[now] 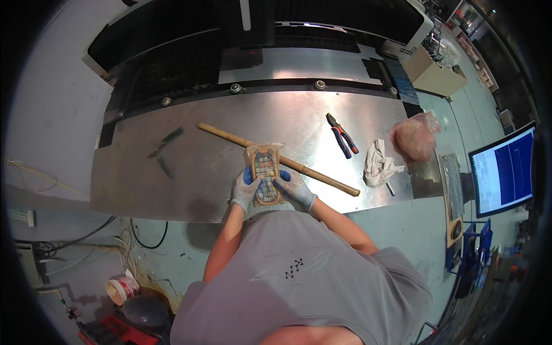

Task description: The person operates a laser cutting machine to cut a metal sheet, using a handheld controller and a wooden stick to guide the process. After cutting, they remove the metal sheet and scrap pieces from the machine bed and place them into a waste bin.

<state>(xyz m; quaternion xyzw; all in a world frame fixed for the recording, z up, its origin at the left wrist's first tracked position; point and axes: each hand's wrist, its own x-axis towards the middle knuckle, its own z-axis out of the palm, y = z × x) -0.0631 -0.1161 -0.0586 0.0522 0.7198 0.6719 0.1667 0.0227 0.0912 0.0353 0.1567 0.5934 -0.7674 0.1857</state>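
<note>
A handheld remote control [266, 175] with a keypad and a yellow-orange edge, wrapped in clear plastic, is held upright at the near edge of the metal sheet. My left hand [246, 188], in a white glove with blue fingers, grips its left side. On the other side my right hand [296, 189], gloved the same way, closes round it, thumb over the keys. Behind the remote a long bamboo stick [326, 180] lies slantwise on the metal sheet [190, 192]. Pliers [342, 137] with blue and orange handles rest to the right; a dark green hand tool [164, 152] lies left.
A crumpled white cloth [378, 165], a small pale cylinder [391, 189] and a pinkish plastic bag [417, 139] lie at the right. A lit monitor [506, 169] stands beyond them. Behind is a large machine bed [293, 66]; a bucket [121, 290] stands on the floor, lower left.
</note>
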